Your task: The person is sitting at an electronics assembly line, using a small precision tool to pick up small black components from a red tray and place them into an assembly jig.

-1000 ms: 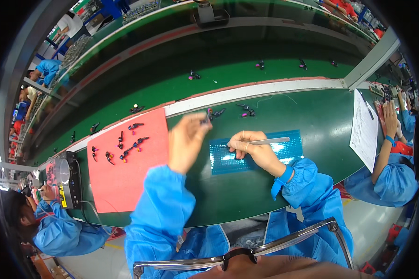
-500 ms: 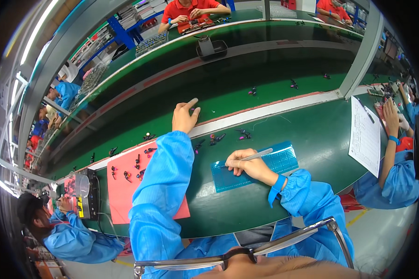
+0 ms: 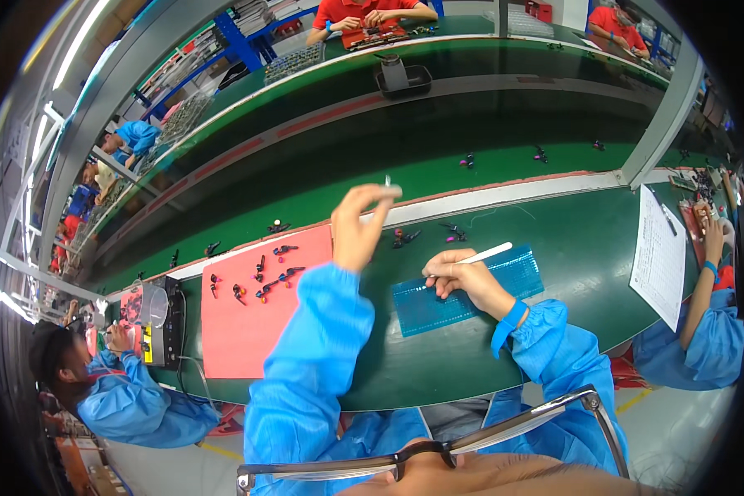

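Note:
My right hand (image 3: 463, 277) pinches slim, pale metal tweezers (image 3: 492, 252). The working end is over the left part of a blue translucent sheet (image 3: 504, 285) marked with rows of small dots. My left hand (image 3: 357, 227) is raised over the belt-side rim of the bench, thumb and index close together; what they pinch, if anything, is too small to make out. Pale covers seem to sit on its fingertips. Between my hands lie small black earbuds with magenta bits (image 3: 405, 238), and another earbud cluster (image 3: 455, 234). Several more earbuds (image 3: 264, 285) rest on a pink mat (image 3: 240, 347) to the left.
Beyond a white ledge (image 3: 504, 188) runs a green conveyor belt (image 3: 422, 174) carrying scattered earbuds (image 3: 467, 160). A grey post (image 3: 665, 116) rises at right, near a paper sheet (image 3: 657, 256) with a pen. A black box (image 3: 172, 322) stands left. Co-workers sit on both sides and opposite.
My left hand has drawn back from over the belt toward the bench, its fingers now closer together. My right hand stays over the blue sheet with the tweezers. The whole view has shifted slightly.

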{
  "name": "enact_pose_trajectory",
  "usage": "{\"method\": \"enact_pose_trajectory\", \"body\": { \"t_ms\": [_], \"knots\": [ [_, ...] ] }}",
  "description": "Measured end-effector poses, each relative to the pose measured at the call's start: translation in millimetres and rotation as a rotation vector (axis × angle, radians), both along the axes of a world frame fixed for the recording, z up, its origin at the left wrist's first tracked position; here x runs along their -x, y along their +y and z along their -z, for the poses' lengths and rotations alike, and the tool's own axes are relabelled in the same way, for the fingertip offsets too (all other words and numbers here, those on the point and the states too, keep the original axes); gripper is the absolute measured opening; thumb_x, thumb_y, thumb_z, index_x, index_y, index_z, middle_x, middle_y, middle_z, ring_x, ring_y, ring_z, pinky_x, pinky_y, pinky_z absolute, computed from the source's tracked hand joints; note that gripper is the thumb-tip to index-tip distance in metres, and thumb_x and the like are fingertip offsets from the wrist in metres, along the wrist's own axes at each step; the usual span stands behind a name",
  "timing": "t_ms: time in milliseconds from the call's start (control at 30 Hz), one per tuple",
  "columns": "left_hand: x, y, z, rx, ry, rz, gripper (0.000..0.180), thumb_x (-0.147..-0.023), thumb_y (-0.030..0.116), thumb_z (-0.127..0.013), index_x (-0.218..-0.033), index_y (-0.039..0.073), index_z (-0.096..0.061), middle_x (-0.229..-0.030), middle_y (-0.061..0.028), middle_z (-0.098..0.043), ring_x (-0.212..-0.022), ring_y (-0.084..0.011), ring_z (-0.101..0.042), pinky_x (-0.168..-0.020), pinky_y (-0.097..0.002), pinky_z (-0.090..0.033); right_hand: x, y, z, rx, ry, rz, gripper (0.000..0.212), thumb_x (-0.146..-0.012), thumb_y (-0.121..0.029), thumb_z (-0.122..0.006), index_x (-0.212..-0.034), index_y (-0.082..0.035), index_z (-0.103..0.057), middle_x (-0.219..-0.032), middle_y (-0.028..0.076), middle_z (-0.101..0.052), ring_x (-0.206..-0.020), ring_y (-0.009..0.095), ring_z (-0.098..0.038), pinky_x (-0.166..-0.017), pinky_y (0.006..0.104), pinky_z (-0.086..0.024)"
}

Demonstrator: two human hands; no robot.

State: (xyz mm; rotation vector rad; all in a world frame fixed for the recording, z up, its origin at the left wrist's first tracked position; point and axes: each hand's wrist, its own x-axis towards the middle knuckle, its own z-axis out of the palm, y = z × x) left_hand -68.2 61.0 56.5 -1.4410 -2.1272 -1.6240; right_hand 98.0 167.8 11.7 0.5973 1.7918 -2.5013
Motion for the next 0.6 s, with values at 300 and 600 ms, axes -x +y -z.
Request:
{"method": "enact_pose_trajectory", "body": {
  "t_ms": [300, 600],
  "knots": [
    [-63, -60, 47, -0.206, -0.868, 0.154, 0.046, -0.082, -0.001, -0.056, -0.124, -0.001, -0.036, -0.103, -0.0096, -0.049, -0.092, -0.0204, -0.057, -0.079, -0.0306, -0.049, -10, 1, -7, 0.173, 0.149, 0.219, 0.018, -0.082, -0.017, -0.059, -0.086, 0.001, -0.059, -0.076, 0.010, -0.060, -0.065, 0.016, -0.062, -0.056, 0.0234, -0.051],
    [-71, -67, 48, 0.009, -1.031, 0.279, 0.035, -0.083, -0.003, -0.055, -0.118, -0.004, -0.050, -0.112, -0.0136, -0.055, -0.095, -0.0186, -0.057, -0.078, -0.0278, -0.050, -16, -13, -14, -0.064, 0.379, 0.206, 0.018, -0.087, -0.011, -0.051, -0.088, 0.006, -0.057, -0.095, 0.016, -0.060, -0.091, 0.023, -0.060, -0.081, 0.0316, -0.050]
  ]
}}
